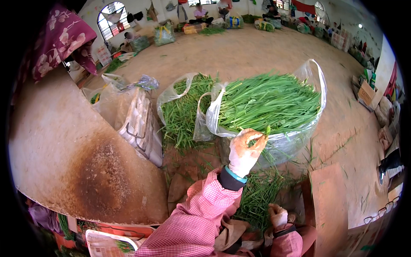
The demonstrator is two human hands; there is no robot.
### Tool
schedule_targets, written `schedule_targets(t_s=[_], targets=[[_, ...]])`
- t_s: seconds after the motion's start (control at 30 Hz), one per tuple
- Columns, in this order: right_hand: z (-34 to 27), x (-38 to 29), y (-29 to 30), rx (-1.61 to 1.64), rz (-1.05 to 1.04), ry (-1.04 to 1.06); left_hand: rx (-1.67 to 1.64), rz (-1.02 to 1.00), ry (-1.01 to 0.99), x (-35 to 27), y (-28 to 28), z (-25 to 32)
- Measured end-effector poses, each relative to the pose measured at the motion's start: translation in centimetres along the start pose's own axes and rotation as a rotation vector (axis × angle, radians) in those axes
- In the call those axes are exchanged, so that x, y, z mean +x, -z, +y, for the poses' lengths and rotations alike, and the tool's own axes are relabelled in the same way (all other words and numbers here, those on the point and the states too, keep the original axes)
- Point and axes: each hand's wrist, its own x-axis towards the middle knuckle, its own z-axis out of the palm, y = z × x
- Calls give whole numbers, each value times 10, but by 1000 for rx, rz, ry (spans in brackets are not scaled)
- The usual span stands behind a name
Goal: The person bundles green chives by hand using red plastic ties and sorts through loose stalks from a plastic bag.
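Note:
My left hand (246, 150), in a white glove stained brown at the fingers, reaches forward to the front rim of a clear plastic bag (282, 146). Thumb and forefinger pinch a short piece of green stalk (267, 130). Long green leaves that look like garlic chives (269, 99) fill the bag, lying sideways in a thick heap. Low and close to my body, my right hand (277, 214) has curled fingers, also gloved and stained; whether anything is in them is too small to tell. Beside it, loose green leaves (260, 196) lie in a pile before my lap.
A second plastic bag (162, 99) of shorter green trimmings stands left of the chives. Further left are a white plastic crate (155, 138) and a stained board (57, 128). A brown board (329, 196) rises at my right. People (200, 14) sit by bundles along the far wall.

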Motion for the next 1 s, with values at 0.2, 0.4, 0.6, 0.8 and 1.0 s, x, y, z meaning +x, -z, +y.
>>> schedule_targets(t_s=[0.2,0.4,0.6,0.8,1.0], targets=[[-135,50,32,480,210,65,88,-63,-77,-11,-18,6],[-178,89,46,564,161,275,46,-210,-43,-31,-39,-7],[-147,97,62,623,-156,205,-577,-623,675,-44,-49,-11],[-142,104,64,792,-227,206,-618,-745,880,-54,-60,-14],[-138,108,64,869,-175,155,-633,-922,979,-52,-61,-21]])
